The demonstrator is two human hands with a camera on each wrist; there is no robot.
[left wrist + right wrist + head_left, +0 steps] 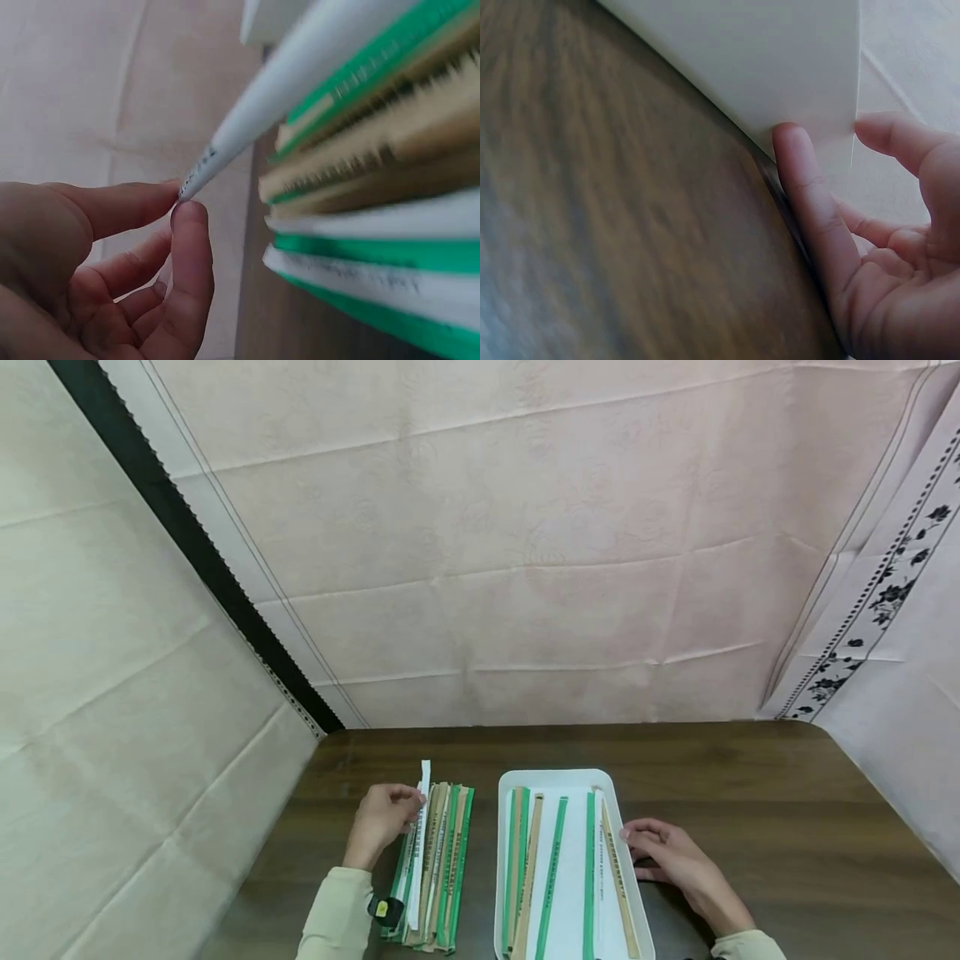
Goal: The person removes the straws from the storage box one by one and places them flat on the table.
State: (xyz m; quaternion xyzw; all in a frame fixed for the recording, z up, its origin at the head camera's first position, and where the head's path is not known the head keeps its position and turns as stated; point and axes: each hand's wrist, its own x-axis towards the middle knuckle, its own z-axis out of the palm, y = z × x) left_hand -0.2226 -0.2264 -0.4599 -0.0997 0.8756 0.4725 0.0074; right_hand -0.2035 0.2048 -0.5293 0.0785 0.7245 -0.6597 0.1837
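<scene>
My left hand (386, 818) pinches the upper part of a slim white paper-wrapped stick (420, 852) between thumb and finger. Printed lettering shows close to my fingertips in the left wrist view. That stick lies along a bundle of green, tan and white wrapped sticks (453, 860), overlapping its left side. Over on the right, my right hand (678, 864) holds the side of a white tray (505, 827) at its rim. The right wrist view shows one fingertip against the tray's outer wall (742, 75) and another at its edge.
Inside the tray lie several separate wrapped sticks, among them a green one (552, 877) and a tan one (618, 881). Both tray and bundle rest on a dark wooden table (750, 793). Pale cloth (525, 568) hangs behind the table and along both sides.
</scene>
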